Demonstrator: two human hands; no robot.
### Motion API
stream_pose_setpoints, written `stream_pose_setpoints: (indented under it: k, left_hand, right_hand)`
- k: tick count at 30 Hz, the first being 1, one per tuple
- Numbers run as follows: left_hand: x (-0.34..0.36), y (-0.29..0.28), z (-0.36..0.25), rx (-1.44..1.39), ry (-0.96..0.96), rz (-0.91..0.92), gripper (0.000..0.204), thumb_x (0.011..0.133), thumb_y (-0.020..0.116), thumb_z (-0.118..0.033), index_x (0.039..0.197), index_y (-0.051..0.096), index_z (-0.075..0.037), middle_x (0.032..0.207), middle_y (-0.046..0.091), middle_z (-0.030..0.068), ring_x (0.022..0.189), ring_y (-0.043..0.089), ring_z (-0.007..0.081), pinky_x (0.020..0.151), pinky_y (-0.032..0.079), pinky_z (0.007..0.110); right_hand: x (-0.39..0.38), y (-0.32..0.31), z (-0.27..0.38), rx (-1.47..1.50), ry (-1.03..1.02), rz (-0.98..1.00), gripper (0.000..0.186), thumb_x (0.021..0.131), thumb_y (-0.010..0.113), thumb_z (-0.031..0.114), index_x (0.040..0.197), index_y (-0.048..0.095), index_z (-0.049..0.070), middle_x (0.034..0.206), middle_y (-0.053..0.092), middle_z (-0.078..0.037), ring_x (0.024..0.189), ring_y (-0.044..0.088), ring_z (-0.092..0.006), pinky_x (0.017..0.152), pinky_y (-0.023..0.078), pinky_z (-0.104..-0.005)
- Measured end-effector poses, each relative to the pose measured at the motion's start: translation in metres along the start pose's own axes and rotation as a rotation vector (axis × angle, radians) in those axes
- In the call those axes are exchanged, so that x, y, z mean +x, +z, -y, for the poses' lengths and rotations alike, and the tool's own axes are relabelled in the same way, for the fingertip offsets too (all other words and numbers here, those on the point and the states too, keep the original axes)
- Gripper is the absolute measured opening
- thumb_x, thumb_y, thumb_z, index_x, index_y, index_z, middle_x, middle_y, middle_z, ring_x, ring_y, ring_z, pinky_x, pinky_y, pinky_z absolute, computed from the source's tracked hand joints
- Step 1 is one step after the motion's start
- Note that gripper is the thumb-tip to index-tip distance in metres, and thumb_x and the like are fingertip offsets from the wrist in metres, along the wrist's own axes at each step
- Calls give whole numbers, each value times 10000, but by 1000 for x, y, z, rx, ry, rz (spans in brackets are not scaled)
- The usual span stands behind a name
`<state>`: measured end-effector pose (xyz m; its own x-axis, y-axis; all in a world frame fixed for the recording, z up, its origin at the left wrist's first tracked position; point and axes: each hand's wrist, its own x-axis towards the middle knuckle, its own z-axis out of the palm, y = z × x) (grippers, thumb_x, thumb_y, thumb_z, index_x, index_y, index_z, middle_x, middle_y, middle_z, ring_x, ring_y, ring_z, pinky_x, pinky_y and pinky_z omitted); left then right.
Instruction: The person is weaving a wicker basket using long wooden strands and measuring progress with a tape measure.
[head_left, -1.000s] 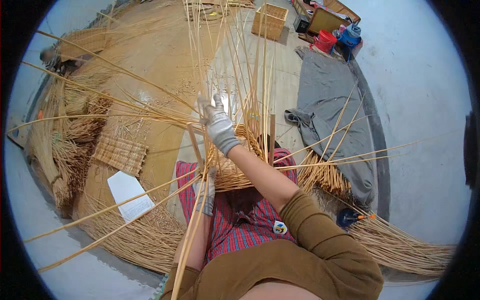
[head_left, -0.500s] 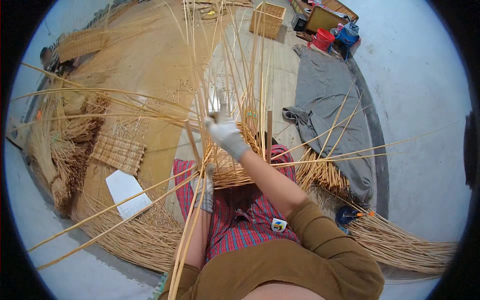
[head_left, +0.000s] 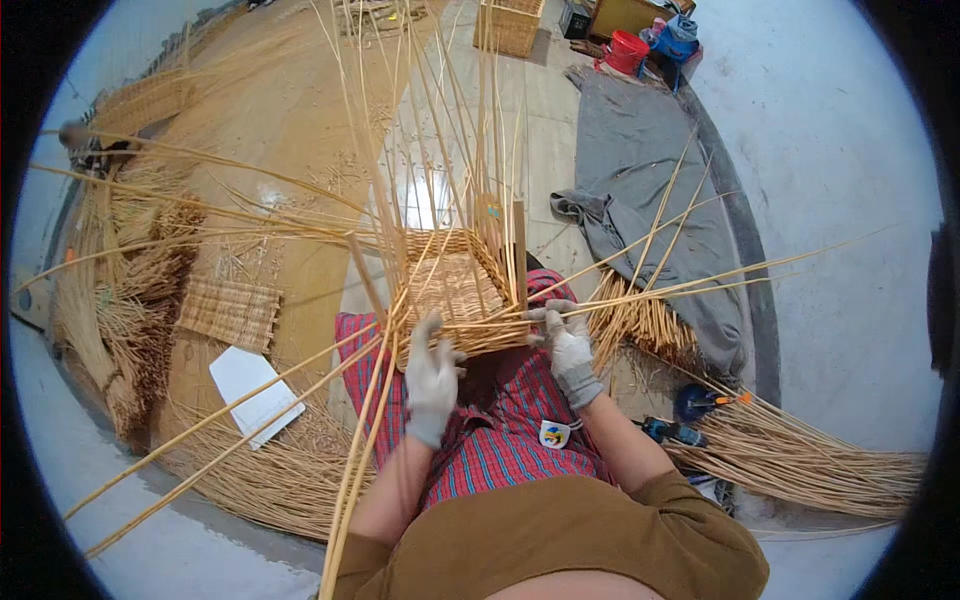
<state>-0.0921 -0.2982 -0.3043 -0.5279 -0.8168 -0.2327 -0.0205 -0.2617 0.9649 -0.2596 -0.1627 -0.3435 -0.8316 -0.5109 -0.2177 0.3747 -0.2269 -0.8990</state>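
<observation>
A half-woven wicker basket [head_left: 455,280] sits on my lap over a red checked apron [head_left: 520,430], its long rods standing up and fanning out to both sides. Wooden stakes [head_left: 520,255] rise at its corners. In a pale glove, my left hand [head_left: 432,385] is at the front wall near the left corner, fingers extended and thumb apart. My right hand [head_left: 568,350], gloved too, is at the front right corner, its fingers closed around willow rods [head_left: 640,296] that stretch out to the right. Part of the fingertips' contact is hidden.
Bundles of rods [head_left: 800,465] lie at both sides. A white sheet [head_left: 255,395] and a woven mat [head_left: 230,312] are on the left. To the right lie a grey cloth [head_left: 640,200] and a power drill [head_left: 672,432]. Farther back stand a finished wicker basket [head_left: 508,28] and a red bucket [head_left: 625,52].
My right hand has come down from above the basket to its front right corner. My left hand has shifted right along the front wall. The view has moved slightly.
</observation>
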Motion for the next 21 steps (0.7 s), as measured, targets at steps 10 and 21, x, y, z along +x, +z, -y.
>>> stream_pose_setpoints:
  k: [10, 21]
  left_hand:
    - [83, 12, 36, 360, -325, 294, 330, 943, 619, -281, 1053, 570, 26, 792, 656, 134, 550, 669, 217, 463, 561, 330]
    - [83, 18, 29, 171, -419, 204, 339, 938, 625, -330, 1064, 592, -17, 860, 663, 141, 561, 663, 216, 458, 555, 336]
  right_hand:
    - [116, 140, 23, -915, -896, 421, 570, 908, 546, 142, 1452, 389, 81, 1347, 538, -206, 1280, 505, -333, 993, 463, -373]
    - [118, 142, 26, -1027, -899, 323, 582, 899, 580, 64, 1451, 414, 143, 1177, 604, -196, 1041, 631, -290, 831, 524, -374]
